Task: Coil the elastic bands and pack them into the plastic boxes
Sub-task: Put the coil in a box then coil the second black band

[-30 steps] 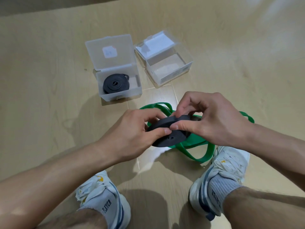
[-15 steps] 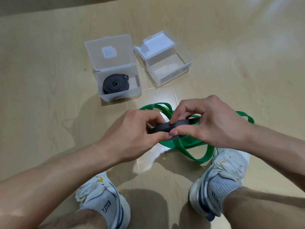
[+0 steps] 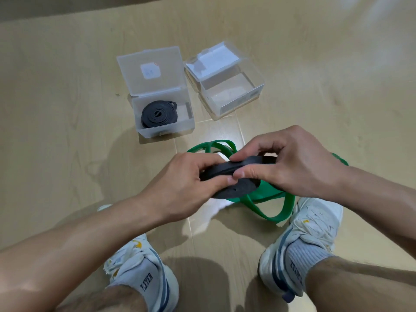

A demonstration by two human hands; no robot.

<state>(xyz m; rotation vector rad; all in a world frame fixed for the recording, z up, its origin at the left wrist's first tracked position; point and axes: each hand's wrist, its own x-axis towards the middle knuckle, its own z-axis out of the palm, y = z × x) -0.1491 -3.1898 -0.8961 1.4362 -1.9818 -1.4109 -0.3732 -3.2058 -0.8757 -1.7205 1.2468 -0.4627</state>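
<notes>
Both hands hold a coiled black elastic band (image 3: pixel 236 188) above the floor. My left hand (image 3: pixel 186 183) grips its left side with thumb and fingers. My right hand (image 3: pixel 290 163) pinches its upper edge from the right. A loose green elastic band (image 3: pixel 267 210) lies on the floor under my hands, partly hidden. Further away stand two clear plastic boxes with lids open. The left box (image 3: pixel 164 129) contains another coiled black band (image 3: pixel 158 114). The right box (image 3: pixel 234 102) has nothing inside.
My two feet in white sneakers, the left shoe (image 3: pixel 139 266) and the right shoe (image 3: pixel 308 239), stand at the bottom on the light wooden floor (image 3: pixel 67 131). The green band's loop almost touches the right shoe.
The black coil was edge-on half a second ago and is now tilted so its flat face shows. My right hand shifted slightly up and right along its rim.
</notes>
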